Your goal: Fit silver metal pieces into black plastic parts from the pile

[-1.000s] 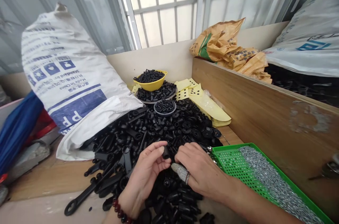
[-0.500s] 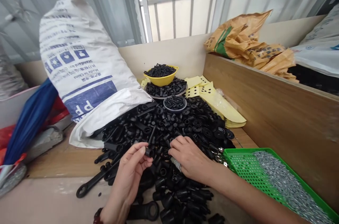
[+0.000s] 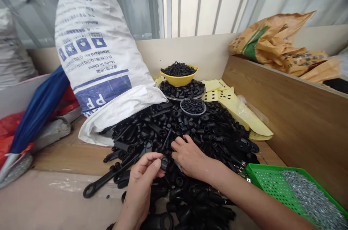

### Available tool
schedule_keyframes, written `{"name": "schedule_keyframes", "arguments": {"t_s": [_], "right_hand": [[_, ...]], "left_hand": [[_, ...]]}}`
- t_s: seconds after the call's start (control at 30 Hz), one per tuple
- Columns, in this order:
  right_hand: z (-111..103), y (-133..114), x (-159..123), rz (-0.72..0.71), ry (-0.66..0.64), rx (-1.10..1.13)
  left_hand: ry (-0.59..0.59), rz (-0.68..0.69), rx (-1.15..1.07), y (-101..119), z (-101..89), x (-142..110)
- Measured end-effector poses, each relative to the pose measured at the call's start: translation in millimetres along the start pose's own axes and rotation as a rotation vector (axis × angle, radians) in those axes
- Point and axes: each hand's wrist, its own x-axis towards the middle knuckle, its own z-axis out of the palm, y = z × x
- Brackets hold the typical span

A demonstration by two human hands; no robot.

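Note:
A big heap of black plastic parts covers the wooden bench in front of me. My left hand is raised over the heap's near side, its thumb and fingers pinched on a small black cylindrical part. My right hand lies palm down on the heap just to the right, fingers curled into the parts; what it grips is hidden.
A white printed sack leans at the left, its mouth spilling parts. A yellow bowl of black screws sits on a plate behind a small clear dish. Yellow sheets and a wooden divider are right; a green tray holds metal bits.
The camera has swung left, so everything sits further right in view. My left hand has kept its pinch on the small black part. My right hand has reached further up into the heap.

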Motion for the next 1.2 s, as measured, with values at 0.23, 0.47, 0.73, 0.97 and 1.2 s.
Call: {"name": "schedule_keyframes", "arguments": {"t_s": [0.23, 0.47, 0.73, 0.97, 1.2], "right_hand": [[-5, 1, 4, 0.012, -0.026, -0.015], [-6, 2, 15, -0.035, -0.042, -0.063], [-4, 9, 12, -0.084, -0.059, -0.086], [-6, 10, 8, -0.111, -0.068, -0.074], [-4, 7, 9, -0.140, -0.049, -0.104]], "left_hand": [[0.049, 0.004, 0.010, 0, -4.5, -2], [0.046, -0.018, 0.039, -7, -7.1, 1], [0.039, -0.032, 0.035, -10, -11.0, 1], [0.037, -0.062, 0.041, -10, -12.1, 2], [0.053, -0.038, 0.044, -10, -11.0, 2]]}}
